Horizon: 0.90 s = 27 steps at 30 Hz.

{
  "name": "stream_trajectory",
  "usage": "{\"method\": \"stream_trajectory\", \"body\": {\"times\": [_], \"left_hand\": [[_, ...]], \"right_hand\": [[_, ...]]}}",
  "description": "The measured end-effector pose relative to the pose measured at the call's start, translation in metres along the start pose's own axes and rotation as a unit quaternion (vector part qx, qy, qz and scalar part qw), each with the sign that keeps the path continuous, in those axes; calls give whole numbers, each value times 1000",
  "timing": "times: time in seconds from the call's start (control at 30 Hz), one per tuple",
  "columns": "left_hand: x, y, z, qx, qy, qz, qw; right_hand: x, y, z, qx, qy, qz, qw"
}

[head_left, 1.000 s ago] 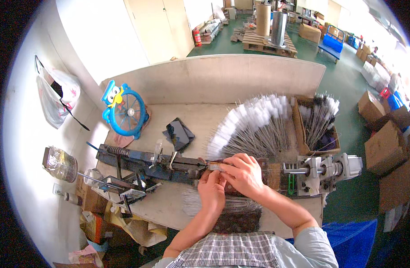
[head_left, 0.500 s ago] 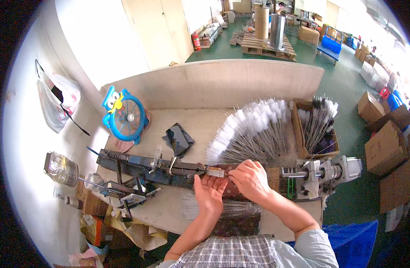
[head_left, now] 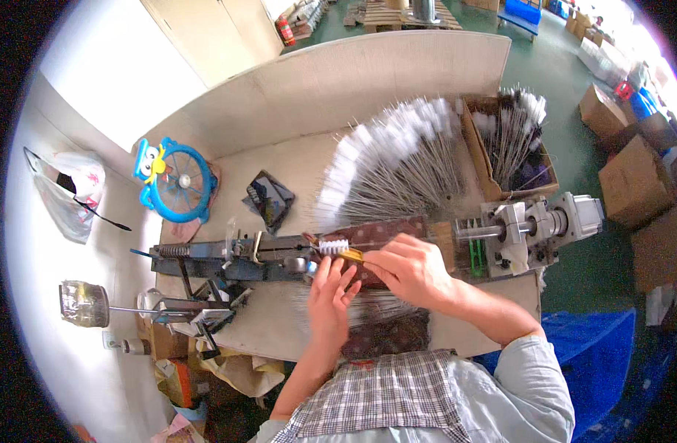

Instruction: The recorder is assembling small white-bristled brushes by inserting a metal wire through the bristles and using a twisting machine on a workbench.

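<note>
R hand [head_left: 412,269] pinched on yellow tool [head_left: 351,255], at white brush [head_left: 334,247] by machine's R end [head_left: 275,272]. Your L hand [head_left: 331,292]: half open, beside brush; contact unclear. Step, apparently: tool work on brush. Next move needs careful tool alignmt.

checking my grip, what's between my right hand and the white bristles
The head view shows a slim yellow piece between your right hand and the white bristles; whether it touches them is unclear.

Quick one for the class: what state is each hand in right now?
Left hand: open, fingertips close to the white brush; contact unclear.
Right hand: closed, holding a yellow tool.
</note>
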<state>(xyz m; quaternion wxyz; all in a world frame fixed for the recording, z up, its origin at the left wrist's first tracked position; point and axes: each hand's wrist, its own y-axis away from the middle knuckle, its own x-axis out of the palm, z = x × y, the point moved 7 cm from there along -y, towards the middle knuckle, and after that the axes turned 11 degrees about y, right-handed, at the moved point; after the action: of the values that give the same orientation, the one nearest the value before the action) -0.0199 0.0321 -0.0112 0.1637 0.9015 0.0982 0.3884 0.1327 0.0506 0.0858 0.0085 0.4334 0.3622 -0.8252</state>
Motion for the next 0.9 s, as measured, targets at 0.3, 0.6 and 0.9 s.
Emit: {"method": "stream_trajectory", "body": {"times": [0.3,0.6,0.9], "left_hand": [[-260,25,-100,168,98,-242,951],[-380,64,-208,302,54,-428,850],[-281,26,-87,165,137,-232,949]], "right_hand": [[50,79,-10,50,17,191,980],[62,76,-18,41,97,317,943],[61,83,-33,63,102,339,933]]}}
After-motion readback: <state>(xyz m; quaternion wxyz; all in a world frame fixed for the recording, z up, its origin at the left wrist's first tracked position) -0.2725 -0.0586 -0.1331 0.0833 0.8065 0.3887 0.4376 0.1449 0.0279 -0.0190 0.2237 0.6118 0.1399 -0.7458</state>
